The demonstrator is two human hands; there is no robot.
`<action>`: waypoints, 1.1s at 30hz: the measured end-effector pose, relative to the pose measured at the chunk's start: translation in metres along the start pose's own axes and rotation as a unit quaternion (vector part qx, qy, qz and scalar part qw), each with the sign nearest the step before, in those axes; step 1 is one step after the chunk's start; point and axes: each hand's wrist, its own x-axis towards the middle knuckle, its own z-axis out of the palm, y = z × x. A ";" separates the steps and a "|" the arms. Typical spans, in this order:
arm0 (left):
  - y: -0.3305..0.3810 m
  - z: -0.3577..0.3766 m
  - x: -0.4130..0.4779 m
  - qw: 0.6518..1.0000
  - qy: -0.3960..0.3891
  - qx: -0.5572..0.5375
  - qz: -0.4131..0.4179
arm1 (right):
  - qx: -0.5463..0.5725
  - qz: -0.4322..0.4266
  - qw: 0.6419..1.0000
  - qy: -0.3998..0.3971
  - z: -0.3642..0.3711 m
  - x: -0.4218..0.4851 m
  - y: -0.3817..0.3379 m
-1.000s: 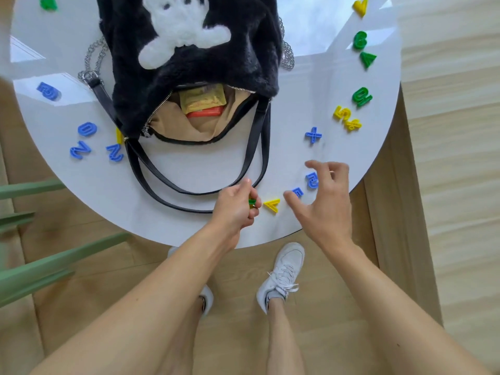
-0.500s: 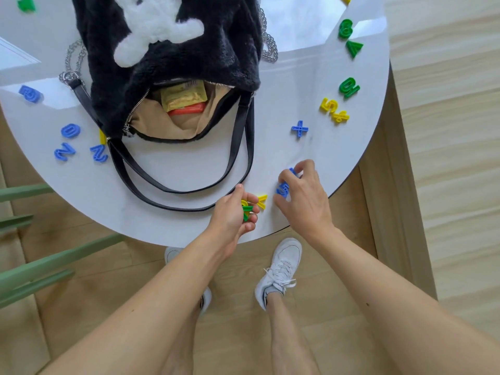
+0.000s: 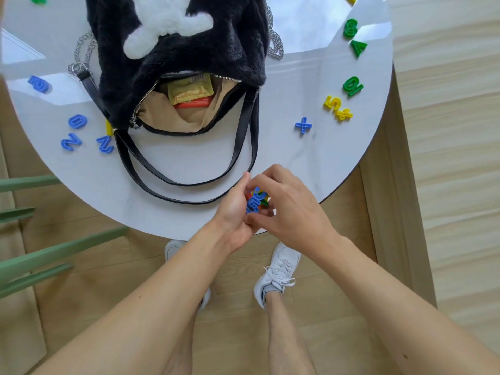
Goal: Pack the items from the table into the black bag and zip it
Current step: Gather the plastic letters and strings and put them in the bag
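Note:
The black furry bag (image 3: 167,58) with a white bear patch lies on the round white table (image 3: 311,163), unzipped, showing tan lining and a yellow snack packet (image 3: 189,89). At the table's near edge my left hand (image 3: 235,212) and my right hand (image 3: 289,209) are cupped together around a small bunch of blue, green and yellow plastic pieces (image 3: 255,203). Loose pieces lie on the table: a blue plus sign (image 3: 303,126), yellow figures (image 3: 337,107), green figures (image 3: 352,86) on the right, blue figures (image 3: 89,136) on the left.
The bag's black straps (image 3: 189,182) loop toward my hands, and a metal chain (image 3: 81,58) lies beside the bag. A green chair (image 3: 40,255) stands at the left. My white shoes (image 3: 276,274) are on the wooden floor below the table edge.
My right hand picked up the blue pieces near the table edge and moved left to meet my left hand. Both hands now hold the gathered pieces together.

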 end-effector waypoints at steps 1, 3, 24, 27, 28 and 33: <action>-0.001 -0.002 0.000 1.000 0.010 0.002 0.005 | -0.021 -0.011 1.000 0.007 0.000 0.000 -0.003; 0.000 -0.006 -0.001 0.999 0.033 -0.002 0.020 | -0.034 -0.036 0.999 0.019 0.003 -0.002 -0.005; 0.002 -0.012 0.006 0.997 0.047 0.018 0.063 | 0.151 -0.015 0.973 0.177 0.017 0.018 0.015; 0.006 0.002 0.011 0.998 0.015 0.011 0.066 | 0.051 -0.068 0.989 0.123 0.008 0.016 0.011; 0.007 0.006 0.013 0.997 0.023 0.017 0.069 | 0.033 -0.077 0.990 0.115 0.007 0.016 0.014; 0.013 0.017 0.023 0.994 0.065 0.026 0.086 | 0.161 -0.009 0.968 0.190 -0.010 0.029 0.043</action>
